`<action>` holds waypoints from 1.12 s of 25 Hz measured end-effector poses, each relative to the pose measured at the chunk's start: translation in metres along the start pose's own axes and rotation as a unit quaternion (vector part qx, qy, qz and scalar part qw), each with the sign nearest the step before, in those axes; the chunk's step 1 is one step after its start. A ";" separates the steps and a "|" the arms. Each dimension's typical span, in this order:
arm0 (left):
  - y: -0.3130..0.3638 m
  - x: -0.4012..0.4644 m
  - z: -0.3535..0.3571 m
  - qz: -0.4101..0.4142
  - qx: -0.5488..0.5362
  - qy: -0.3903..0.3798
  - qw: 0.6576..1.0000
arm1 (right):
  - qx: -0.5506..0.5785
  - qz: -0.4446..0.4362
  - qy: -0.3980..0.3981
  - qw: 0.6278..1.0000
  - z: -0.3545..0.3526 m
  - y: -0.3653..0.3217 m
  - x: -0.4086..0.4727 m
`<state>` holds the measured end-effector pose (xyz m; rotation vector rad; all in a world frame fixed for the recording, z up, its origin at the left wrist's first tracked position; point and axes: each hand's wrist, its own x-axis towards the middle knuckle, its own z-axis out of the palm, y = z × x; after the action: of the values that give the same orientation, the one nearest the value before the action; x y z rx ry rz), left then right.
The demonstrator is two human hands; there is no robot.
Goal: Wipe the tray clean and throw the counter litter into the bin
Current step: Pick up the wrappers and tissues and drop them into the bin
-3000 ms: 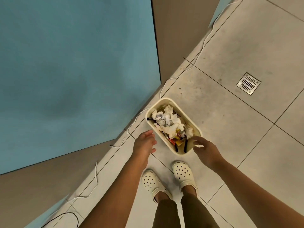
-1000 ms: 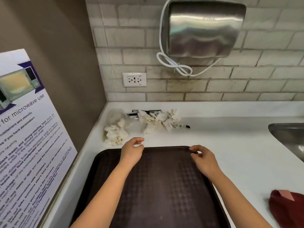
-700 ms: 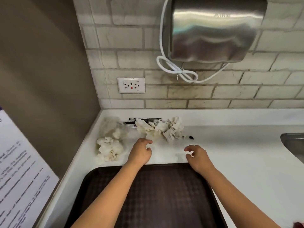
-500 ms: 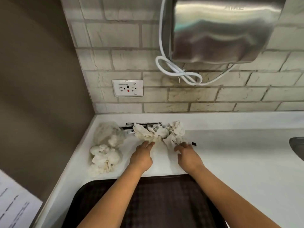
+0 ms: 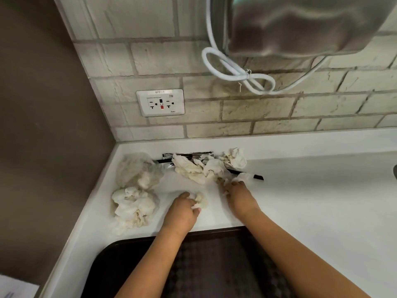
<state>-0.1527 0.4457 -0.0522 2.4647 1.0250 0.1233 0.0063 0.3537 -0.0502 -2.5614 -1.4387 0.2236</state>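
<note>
Head view: left hand (image 5: 181, 214) grips tissue wad (image 5: 200, 200); right hand (image 5: 239, 196) grasps crumpled napkins (image 5: 206, 171).

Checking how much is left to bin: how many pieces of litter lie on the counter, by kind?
Crumpled tissue heaps: 3, left pair, middle heap, small wad by the left hand.
Black wrappers or sticks: 2.
Total: 5, roughly, since pieces overlap.

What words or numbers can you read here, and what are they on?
"8PP-1": on the top edge of the wall socket plate.
Small number at the plate's upper right: too blurred to read for sure.
Tiny print above the sockets and the small mark at the plate's lower right: too small to read.
Paper corner at bottom left: print too blurred to read.
</note>
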 end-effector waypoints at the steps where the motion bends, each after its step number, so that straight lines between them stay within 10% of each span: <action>1: 0.000 -0.002 0.001 -0.004 -0.003 0.006 1.000 | 0.030 0.000 0.005 1.000 0.002 0.001 -0.005; 10: 0.006 -0.007 0.001 -0.064 -0.033 0.038 0.997 | 0.042 0.072 0.018 0.996 -0.008 0.016 -0.025; 18: -0.001 -0.008 0.001 -0.009 -0.033 -0.010 0.999 | -0.056 -0.057 -0.096 0.992 -0.014 0.000 -0.002; 24: 0.000 -0.015 -0.020 -0.072 -0.191 0.078 0.976 | 0.219 0.038 0.053 0.974 -0.026 0.028 -0.043; 28: 0.033 -0.044 -0.040 -0.095 -0.449 0.090 0.884 | 0.412 0.075 0.190 0.888 -0.074 0.036 -0.101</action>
<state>-0.1726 0.4106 0.0024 1.5177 0.9722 0.6210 0.0009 0.2417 0.0166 -1.8609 -0.7568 0.2629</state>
